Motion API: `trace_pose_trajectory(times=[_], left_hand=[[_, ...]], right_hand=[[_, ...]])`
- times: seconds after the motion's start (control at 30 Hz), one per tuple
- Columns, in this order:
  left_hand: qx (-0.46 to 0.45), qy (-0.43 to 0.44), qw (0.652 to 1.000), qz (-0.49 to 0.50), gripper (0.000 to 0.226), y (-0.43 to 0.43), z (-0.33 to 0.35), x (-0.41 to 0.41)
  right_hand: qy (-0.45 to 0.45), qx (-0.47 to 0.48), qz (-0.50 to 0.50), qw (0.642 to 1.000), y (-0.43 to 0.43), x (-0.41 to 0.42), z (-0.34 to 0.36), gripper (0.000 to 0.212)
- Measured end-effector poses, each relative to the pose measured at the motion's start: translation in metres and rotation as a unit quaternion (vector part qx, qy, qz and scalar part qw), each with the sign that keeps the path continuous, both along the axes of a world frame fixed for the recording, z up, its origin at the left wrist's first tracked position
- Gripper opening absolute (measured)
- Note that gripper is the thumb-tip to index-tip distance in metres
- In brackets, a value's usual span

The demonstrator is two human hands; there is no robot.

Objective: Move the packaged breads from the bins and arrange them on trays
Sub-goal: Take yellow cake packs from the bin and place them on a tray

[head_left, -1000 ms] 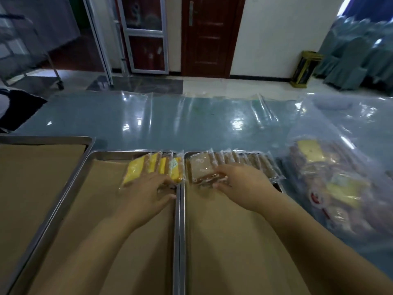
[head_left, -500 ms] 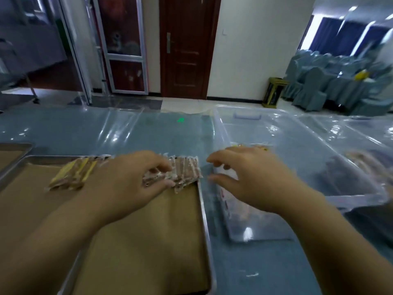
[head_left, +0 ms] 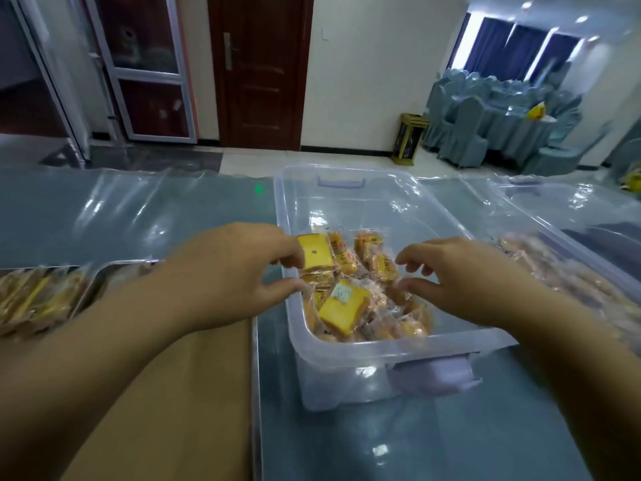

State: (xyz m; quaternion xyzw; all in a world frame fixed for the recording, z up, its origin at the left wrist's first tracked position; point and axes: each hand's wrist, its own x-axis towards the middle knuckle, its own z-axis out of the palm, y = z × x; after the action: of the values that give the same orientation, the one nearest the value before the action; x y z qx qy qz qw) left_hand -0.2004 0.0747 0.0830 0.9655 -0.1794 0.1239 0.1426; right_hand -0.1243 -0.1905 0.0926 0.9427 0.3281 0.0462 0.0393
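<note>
Breads (head_left: pixel 341 308) fill the bin (head_left: pixel 399 354) just under left hand (head_left: pixel 225 276) and right hand (head_left: pixel 468 282) fingers (head_left: pixel 416 256).

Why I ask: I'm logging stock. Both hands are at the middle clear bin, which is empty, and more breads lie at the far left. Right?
Not quite: in the head view the clear bin is not empty but holds a heap of packaged breads. The rest stands: left hand and right hand are at it, and more breads lie at the far left.
</note>
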Motion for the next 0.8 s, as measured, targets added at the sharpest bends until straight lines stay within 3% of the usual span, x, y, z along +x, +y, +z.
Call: trace_pose_trajectory(times=[0.2, 0.43, 0.63, 0.8], left_hand=[[0.101, 0.072, 0.992, -0.023, 0.030, -0.022, -0.013, 0.080], [0.262, 0.140, 0.954, -0.039, 0.032, -0.051, -0.044, 0.140], [0.287, 0.218, 0.933, 0.005, 0.032, -0.059, -0.059, 0.170], [0.296, 0.273, 0.914, 0.044, 0.033, -0.061, -0.065, 0.200]], right_hand=[[0.086, -0.075, -0.034, 0.993, -0.008, 0.060, -0.021, 0.036], [0.144, -0.181, 0.004, 0.973, 0.010, 0.130, -0.058, 0.044], [0.134, -0.225, 0.070, 0.963, 0.037, 0.171, -0.102, 0.041], [0.179, -0.240, 0.038, 0.953, 0.049, 0.183, -0.149, 0.050]])
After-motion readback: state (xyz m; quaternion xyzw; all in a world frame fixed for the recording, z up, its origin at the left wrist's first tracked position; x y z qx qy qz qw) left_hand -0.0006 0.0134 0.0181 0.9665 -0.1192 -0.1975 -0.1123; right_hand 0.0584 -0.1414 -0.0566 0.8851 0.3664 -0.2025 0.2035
